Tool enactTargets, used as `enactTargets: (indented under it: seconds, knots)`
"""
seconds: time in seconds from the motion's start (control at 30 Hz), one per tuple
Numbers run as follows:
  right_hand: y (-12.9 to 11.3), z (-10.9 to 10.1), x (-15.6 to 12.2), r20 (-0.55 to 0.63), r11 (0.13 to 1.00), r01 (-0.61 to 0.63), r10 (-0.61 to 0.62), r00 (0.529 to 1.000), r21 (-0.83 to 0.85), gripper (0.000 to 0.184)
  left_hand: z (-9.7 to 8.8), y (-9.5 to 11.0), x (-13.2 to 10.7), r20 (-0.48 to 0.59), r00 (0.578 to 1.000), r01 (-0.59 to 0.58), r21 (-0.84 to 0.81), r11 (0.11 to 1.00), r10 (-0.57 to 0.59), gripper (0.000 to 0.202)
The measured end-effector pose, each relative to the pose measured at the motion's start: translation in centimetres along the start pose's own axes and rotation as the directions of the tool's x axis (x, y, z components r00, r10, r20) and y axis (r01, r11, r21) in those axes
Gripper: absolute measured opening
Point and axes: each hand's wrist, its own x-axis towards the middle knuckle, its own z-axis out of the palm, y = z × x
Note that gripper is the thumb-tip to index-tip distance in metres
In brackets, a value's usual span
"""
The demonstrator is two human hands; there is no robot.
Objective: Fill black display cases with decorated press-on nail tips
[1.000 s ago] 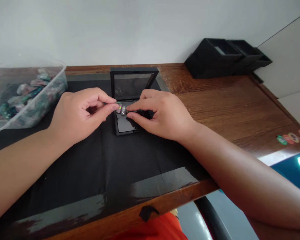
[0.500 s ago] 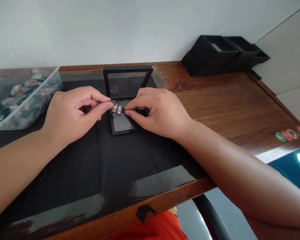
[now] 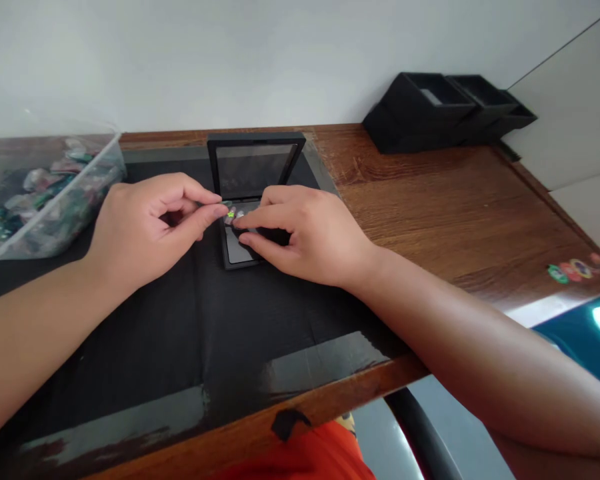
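Note:
A black hinged display case [image 3: 240,264] with a clear film window in its raised lid stands open on the dark mat. On its lower panel lie small decorated false nails: one pinkish with a yellow-green flower [image 3: 231,215], and beside it a silvery one [image 3: 239,215], partly covered by a finger. My left hand [image 3: 153,223] is at the case's left edge, thumb and forefinger pinched together beside the flowered nail; what they grip is too small to make out. My right hand [image 3: 310,230] reaches over the case, forefinger pressing at the silvery nail and thumb held apart below it.
At the left stands a clear plastic tub [image 3: 87,200] full of small wrapped pieces. Black bins [image 3: 430,110] are at the back right against the wall. Several round stickers [image 3: 570,270] lie near the right table edge. Clear tape [image 3: 325,360] runs along the mat's front.
My right hand has shifted left and slightly down; its forefinger now covers part of the silvery nail, and its thumb has parted from the forefinger. My left hand stays in place.

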Motion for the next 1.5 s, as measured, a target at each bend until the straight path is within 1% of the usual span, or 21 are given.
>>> enactTargets:
  seconds: [0.13,0.37,0.57,0.67,0.8,1.03,1.23,1.37,1.5]
  knots:
    - [-0.1,-0.1,0.0,-0.016,1.000,0.003,-0.003,1.000,-0.006,0.024,0.0,0.1,0.1,0.002,1.000,-0.014,-0.008,1.000,0.014,0.022]
    - [-0.1,-0.2,0.0,-0.014,0.998,-0.054,0.054,0.998,-0.023,0.023,0.2,-0.1,-0.1,-0.003,1.000,-0.016,-0.021,1.000,0.016,0.019]
    - [-0.1,-0.6,0.0,-0.031,0.997,-0.080,0.080,0.996,0.004,0.025,0.1,0.0,0.5,0.030,0.999,0.029,-0.014,0.999,-0.029,0.022]
    - [0.1,-0.9,0.1,-0.074,0.996,-0.088,0.090,0.993,0.026,0.028,0.1,-0.1,0.7,0.080,0.996,0.039,-0.010,0.999,-0.038,0.021]
    - [0.6,-0.7,0.2,-0.140,0.994,-0.103,0.108,0.984,0.043,0.023,0.3,-0.2,0.8,0.081,0.995,0.057,-0.024,0.998,-0.055,0.017]
    - [0.4,-0.1,0.0,-0.058,0.995,-0.052,0.057,0.997,0.079,0.017,0.4,-0.3,1.0,0.102,0.988,0.122,-0.030,0.992,-0.118,0.019]
    - [-0.2,-0.2,-0.3,0.016,0.999,-0.011,0.010,1.000,0.042,0.022,0.4,-0.3,1.0,0.125,0.982,0.148,-0.033,0.988,-0.143,0.018]
    - [-0.2,-0.1,-0.2,0.028,0.999,-0.033,0.034,0.999,-0.008,0.023,0.4,-0.1,1.1,0.125,0.979,0.164,-0.032,0.986,-0.159,0.020]
    - [0.1,-0.2,0.0,0.010,0.997,-0.071,0.071,0.997,-0.013,0.022,0.4,0.0,1.1,0.125,0.981,0.154,-0.025,0.988,-0.150,0.021]
